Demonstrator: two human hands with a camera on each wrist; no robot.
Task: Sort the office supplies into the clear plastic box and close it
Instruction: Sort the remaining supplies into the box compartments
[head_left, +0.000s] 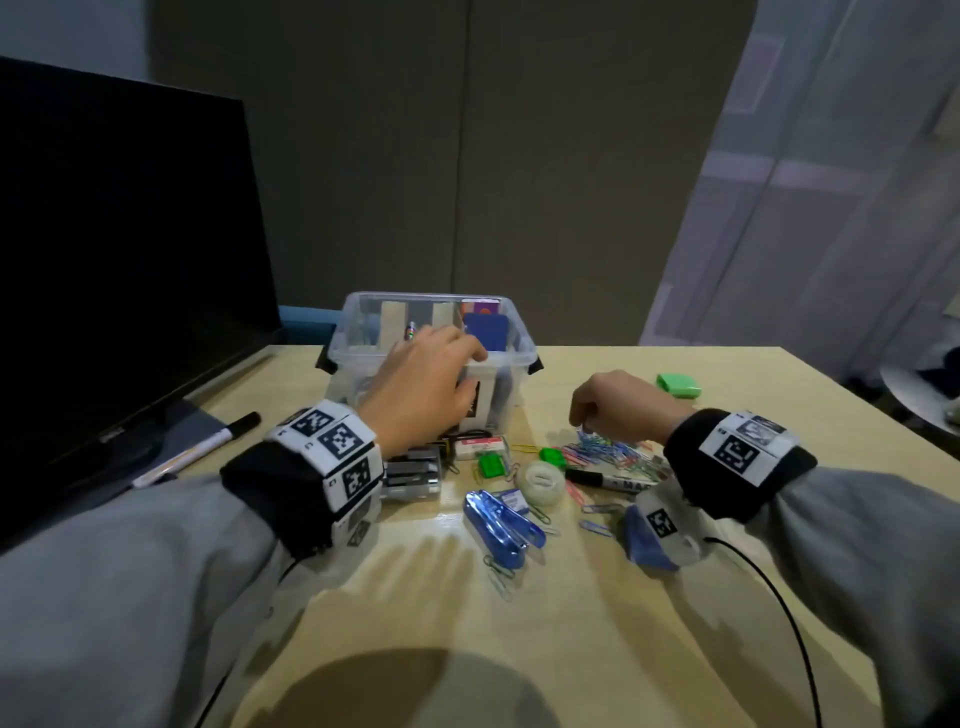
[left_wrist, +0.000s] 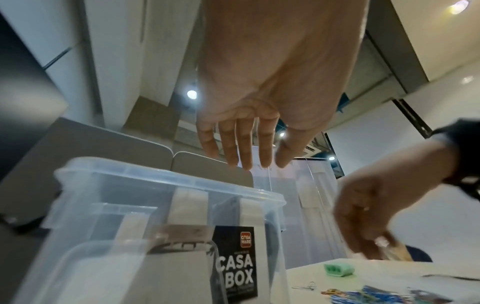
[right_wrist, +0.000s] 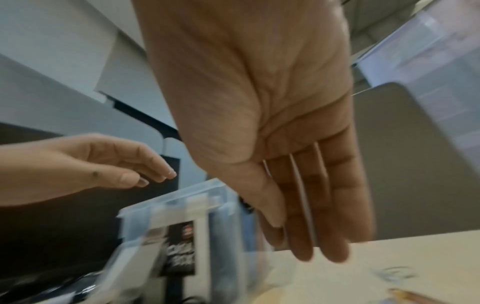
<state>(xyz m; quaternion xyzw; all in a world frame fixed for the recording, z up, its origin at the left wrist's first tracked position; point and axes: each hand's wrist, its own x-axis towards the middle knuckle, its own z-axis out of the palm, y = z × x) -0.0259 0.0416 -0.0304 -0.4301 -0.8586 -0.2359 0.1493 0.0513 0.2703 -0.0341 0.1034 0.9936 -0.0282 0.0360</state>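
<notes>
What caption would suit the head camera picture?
Left hand over the clear box; right hand picks paper clips from the table.

A dark monitor (head_left: 119, 270) fills the desk's nine-o'clock side, its screen black, its stand base (head_left: 156, 447) flat on the pale wooden table (head_left: 519, 649). Grey partition panels (head_left: 467, 156) rise at twelve o'clock behind the desk. Sheer curtains (head_left: 831, 208) hang at two o'clock.

A black paper label (left_wrist: 235, 261) on the clear plastic box's (left_wrist: 166, 181) front wall reads "CASA BOX"; its small red badge's lettering is too small to read.
</notes>
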